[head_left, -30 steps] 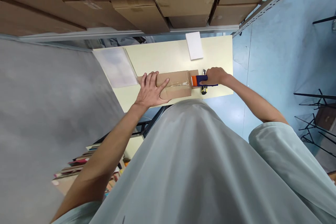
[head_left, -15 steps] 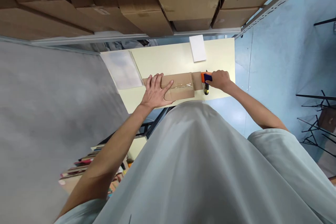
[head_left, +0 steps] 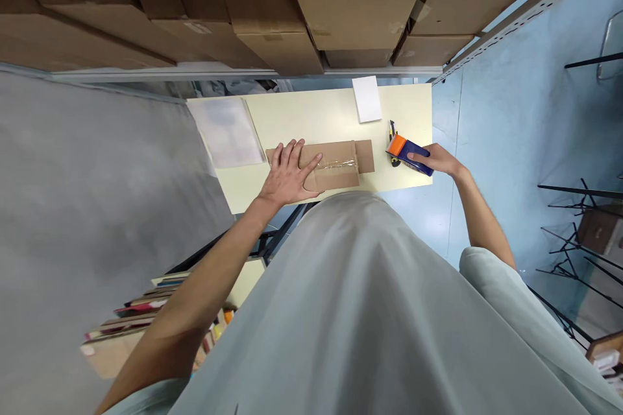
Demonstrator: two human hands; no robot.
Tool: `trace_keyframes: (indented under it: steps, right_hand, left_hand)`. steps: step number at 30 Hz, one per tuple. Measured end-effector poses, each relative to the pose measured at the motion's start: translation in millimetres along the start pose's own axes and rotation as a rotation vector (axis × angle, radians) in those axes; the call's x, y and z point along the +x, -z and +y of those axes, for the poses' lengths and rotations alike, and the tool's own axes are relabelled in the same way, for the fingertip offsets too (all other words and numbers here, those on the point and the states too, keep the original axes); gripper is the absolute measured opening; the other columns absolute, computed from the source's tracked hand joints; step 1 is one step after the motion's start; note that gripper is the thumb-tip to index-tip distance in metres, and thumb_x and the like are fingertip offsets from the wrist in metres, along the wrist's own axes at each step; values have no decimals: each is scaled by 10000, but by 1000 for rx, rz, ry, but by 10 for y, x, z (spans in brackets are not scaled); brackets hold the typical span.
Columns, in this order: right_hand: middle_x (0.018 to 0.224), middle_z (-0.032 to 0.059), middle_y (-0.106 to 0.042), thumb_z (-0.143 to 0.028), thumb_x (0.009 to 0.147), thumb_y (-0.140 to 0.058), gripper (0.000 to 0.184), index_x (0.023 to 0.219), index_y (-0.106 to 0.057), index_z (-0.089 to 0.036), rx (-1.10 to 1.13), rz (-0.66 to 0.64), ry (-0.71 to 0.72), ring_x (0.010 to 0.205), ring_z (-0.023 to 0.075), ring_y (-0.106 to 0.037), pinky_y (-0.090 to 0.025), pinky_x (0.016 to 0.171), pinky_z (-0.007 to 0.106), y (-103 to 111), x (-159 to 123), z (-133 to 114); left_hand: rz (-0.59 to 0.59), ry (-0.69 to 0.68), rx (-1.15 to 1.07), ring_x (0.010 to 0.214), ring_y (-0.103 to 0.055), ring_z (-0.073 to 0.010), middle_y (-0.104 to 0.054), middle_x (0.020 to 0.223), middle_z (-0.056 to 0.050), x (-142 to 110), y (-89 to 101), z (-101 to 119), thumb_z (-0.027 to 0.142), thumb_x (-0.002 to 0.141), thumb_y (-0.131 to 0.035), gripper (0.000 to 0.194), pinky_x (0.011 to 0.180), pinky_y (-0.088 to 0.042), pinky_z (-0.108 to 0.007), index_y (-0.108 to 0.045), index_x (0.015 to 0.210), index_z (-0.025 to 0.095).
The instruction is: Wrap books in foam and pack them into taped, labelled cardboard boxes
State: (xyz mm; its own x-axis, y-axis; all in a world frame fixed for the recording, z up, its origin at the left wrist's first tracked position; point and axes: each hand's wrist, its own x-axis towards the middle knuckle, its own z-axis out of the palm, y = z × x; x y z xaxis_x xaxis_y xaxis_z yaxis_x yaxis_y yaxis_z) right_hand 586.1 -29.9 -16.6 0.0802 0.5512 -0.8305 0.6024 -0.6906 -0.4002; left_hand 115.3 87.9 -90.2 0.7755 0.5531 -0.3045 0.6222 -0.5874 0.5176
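Since the frame half a second back, the right hand (head_left: 440,159) has drawn away from the carton (head_left: 335,172), taking the orange-and-blue tool (head_left: 407,149) toward the right end of the tabletop (head_left: 302,117). Both the tool and that forearm now slant more, and the knife (head_left: 392,126) seems to have shifted slightly too.

The carton lies along the near edge, in front of the wearer's body, probably so that both arms can reach it easily. Palm down, the left hand (head_left: 289,175) spreads its fingers wide over the carton's left part. With nothing gripped, it appears to work as a weight, keeping the cardboard from sliding.

Fingers of the right hand are closed around the tool, its orange end pointing back at the carton. It may be a tape dispenser, judging by the shiny strip (head_left: 337,163) on the cardboard. A gap separates it from the flap (head_left: 365,156) sticking out at the right. It overlaps the knife in view; whether they touch, I cannot tell. The knife lies beyond the flap, seemingly parked within that hand's reach.

A white block (head_left: 367,100) near the far edge and a pale sheet (head_left: 228,133) at the left end lie apart from the tool, perhaps to leave the middle free for handling.
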Motion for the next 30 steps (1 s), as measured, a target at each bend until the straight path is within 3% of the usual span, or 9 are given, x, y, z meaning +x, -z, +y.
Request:
trace_keyframes:
  steps: [4, 6, 9, 12, 16, 20, 22, 25, 30]
  right_hand:
    - [883, 114, -804, -765, 995, -647, 579, 908, -746, -202, -125, 194, -30, 819, 284, -741, -535, 730, 351, 90, 54, 1]
    - [1035, 171, -824, -693, 1043, -608, 565, 1123, -775, -160, -254, 324, -41, 933, 333, -754, -548, 808, 383, 104, 236, -52]
    - [1290, 298, -775, -569, 1139, -511, 665, 1485, -621, -11, -402, 426, -46, 1167, 379, -723, -524, 993, 417, 73, 603, -128]
    - [1326, 391, -712, -452, 1216, -351, 678, 1549, -488, 123, -476, 459, -84, 1282, 367, -684, -436, 1134, 433, -14, 928, -154]
    - [1405, 357, -692, -505, 1187, -396, 697, 1614, -520, 31, -498, 548, -117, 1358, 410, -653, -450, 1189, 519, -110, 1077, -154]
    - [1599, 362, -597, -544, 1149, -433, 742, 1703, -487, -52, -481, 640, -130, 1517, 479, -571, -482, 1207, 610, -256, 765, -299]
    - [1746, 340, -480, -573, 1152, -402, 804, 1793, -375, -89, -441, 664, -67, 1605, 492, -503, -490, 1224, 632, -488, 482, -467]
    - [1847, 251, -396, -632, 1149, -376, 881, 1861, -231, -134, -293, 534, 128, 1668, 437, -466, -516, 1258, 595, -1082, 106, -785]
    - [1731, 180, -594, -648, 1152, -302, 864, 1859, -253, -154, 161, 365, 230, 1549, 366, -614, -536, 1267, 503, -2044, 76, -1119]
  left_hand:
    - [6, 4, -10, 1779, -161, -541, -207, 1927, -224, 5, 9, 22, 681, 775, -910, 1157, 1393, -45, -789, -487, 1780, 293]
    - [5, 9, -10, 1780, -154, -539, -222, 1925, -218, 4, 16, 32, 680, 759, -921, 1178, 1392, -51, -790, -482, 1782, 296]
    - [0, 12, 0, 1779, -151, -550, -199, 1929, -225, 2, 22, 45, 673, 748, -938, 1195, 1385, -57, -804, -478, 1784, 293]
    - [4, 13, 16, 1786, -124, -547, -161, 1936, -226, 7, 17, 65, 676, 781, -925, 1167, 1386, -65, -804, -474, 1785, 290]
    - [26, 7, 12, 1795, -77, -538, -135, 1939, -233, -39, 1, 99, 755, 810, -894, 1174, 1391, -71, -794, -461, 1791, 278]
    - [167, 108, -30, 1801, -45, -522, -98, 1938, -257, -305, -62, 82, 885, 849, -796, 1258, 1404, -123, -769, -353, 1836, 242]
    - [310, 271, -77, 1807, -110, -477, -129, 1929, -273, -488, -136, 57, 900, 937, -679, 1252, 1414, -223, -710, -214, 1870, 207]
    - [429, 485, -185, 1725, -411, -397, -359, 1856, -290, -669, -289, 44, 806, 1102, -447, 1057, 1366, -408, -599, -124, 1874, 160]
    - [489, 559, -437, 1538, -638, -353, -662, 1645, -232, -600, -431, 106, 709, 1134, -450, 882, 1314, -486, -542, -348, 1800, 140]
